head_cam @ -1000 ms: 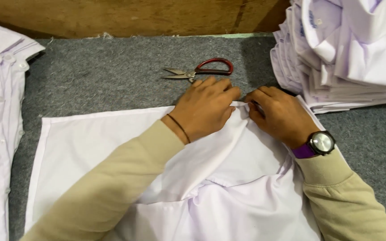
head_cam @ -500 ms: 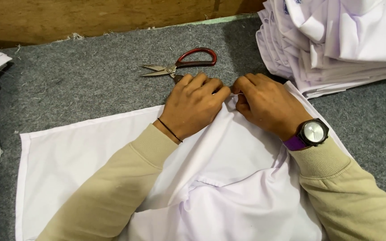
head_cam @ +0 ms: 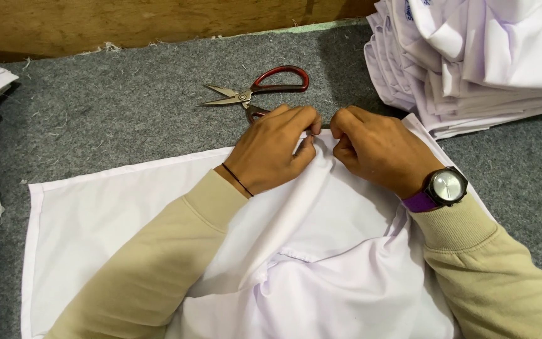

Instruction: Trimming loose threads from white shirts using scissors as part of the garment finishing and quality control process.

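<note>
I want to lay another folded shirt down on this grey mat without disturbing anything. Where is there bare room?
The widest bare patch of grey mat lies between the wooden board, the scissors and the spread white garment. A smaller strip lies right of the right hand, below the stack of folded shirts. It is crowded where both hands pinch the fabric edge, left hand beside the scissors.

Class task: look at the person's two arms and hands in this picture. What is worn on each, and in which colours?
Both arms wear long beige sleeves with ribbed cuffs. The left hand has a thin dark cord bracelet at the wrist. The right hand has a wristwatch with a round dark case, pale dial and purple strap. Both hands are bare, without gloves.
</note>
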